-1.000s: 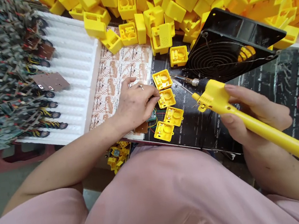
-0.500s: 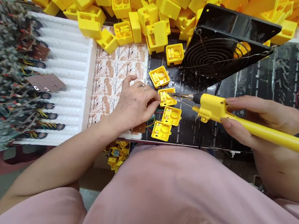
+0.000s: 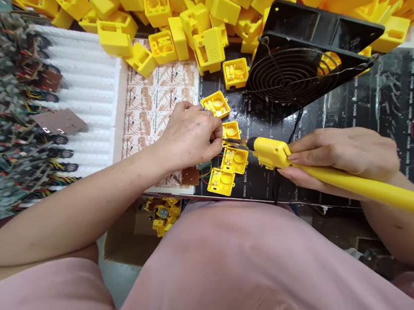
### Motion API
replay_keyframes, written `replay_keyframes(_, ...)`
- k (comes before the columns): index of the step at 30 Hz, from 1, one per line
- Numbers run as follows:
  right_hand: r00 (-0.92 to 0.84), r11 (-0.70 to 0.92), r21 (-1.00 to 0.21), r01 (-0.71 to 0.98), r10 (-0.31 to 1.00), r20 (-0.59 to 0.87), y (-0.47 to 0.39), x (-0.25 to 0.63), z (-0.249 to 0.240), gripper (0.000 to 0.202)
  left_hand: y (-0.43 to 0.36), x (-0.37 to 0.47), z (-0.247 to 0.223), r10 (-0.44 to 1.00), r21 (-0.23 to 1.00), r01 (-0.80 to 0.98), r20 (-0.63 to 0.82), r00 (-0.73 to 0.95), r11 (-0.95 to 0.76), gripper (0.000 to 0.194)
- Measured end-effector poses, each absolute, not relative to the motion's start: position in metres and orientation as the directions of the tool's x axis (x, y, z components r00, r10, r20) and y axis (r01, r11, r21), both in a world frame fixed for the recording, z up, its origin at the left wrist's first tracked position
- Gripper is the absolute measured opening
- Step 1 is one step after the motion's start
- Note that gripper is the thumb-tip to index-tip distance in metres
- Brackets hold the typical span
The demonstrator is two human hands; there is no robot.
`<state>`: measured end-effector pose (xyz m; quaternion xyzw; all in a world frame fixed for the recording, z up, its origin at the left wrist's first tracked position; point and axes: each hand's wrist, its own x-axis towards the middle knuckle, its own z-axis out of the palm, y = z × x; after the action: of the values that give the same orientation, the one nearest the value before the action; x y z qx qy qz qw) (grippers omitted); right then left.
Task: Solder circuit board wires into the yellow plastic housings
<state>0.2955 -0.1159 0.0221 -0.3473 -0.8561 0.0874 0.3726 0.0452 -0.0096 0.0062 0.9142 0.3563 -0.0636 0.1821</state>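
My left hand point(image 3: 191, 134) is closed, its thumb and fingers bent together at the left side of a small yellow plastic casing point(image 3: 231, 130). What they pinch is hidden. In my right hand point(image 3: 348, 154) is a yellow soldering iron point(image 3: 273, 151), its tip pointing left, close to my left fingertips at that casing's lower edge. Just below lie two more open casings point(image 3: 235, 159), the lowest one with coloured wires running to a brown circuit board point(image 3: 190, 176). Above, another casing point(image 3: 219, 103) is partly behind my left fingers.
A black fan point(image 3: 291, 75) with a wire guard stands behind the casings. Yellow housings point(image 3: 211, 47) are heaped along the back. At left, many wired circuit boards point(image 3: 61, 122) rest on white foam point(image 3: 89, 99). A carton point(image 3: 126, 237) with yellow parts sits below the table edge.
The soldering iron has shifted left and slightly down with my right hand, its tip now nearer my left fingers. My left fingers have curled in more over the casing's left side.
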Motion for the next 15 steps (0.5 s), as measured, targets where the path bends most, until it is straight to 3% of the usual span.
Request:
replay_keyframes(3, -0.526, 0.771, -0.396, 0.499, 0.633, 0.568, -0.115, 0.298, 0.023, 0.015, -0.007, 0.049, 0.01, 0.618, 0.27, 0.682, -0.289, 0.731, -0.68, 0.019)
replay_keyframes(6, -0.465, 0.708, -0.46, 0.536, 0.702, 0.539, -0.122, 0.308, 0.022, 0.011, -0.006, 0.051, 0.014, 0.615, 0.255, 0.698, -0.337, 0.712, -0.669, 0.018)
replay_keyframes(10, -0.29, 0.534, -0.561, 0.632, 0.835, 0.468, -0.137, 0.322, 0.018, 0.032, -0.006, 0.053, 0.017, 0.617, 0.235, 0.71, -0.365, 0.698, -0.664, 0.018)
replay_keyframes(12, -0.272, 0.537, -0.587, 0.606, 0.833, 0.482, -0.144, 0.321, 0.016, 0.028, -0.006, 0.053, 0.017, 0.615, 0.232, 0.709, -0.367, 0.698, -0.666, 0.018)
replay_keyframes(15, -0.088, 0.421, -0.638, 0.645, 0.87, 0.485, -0.154, 0.31, 0.015, 0.014, -0.006, 0.053, 0.014, 0.613, 0.229, 0.701, -0.353, 0.707, -0.676, 0.019)
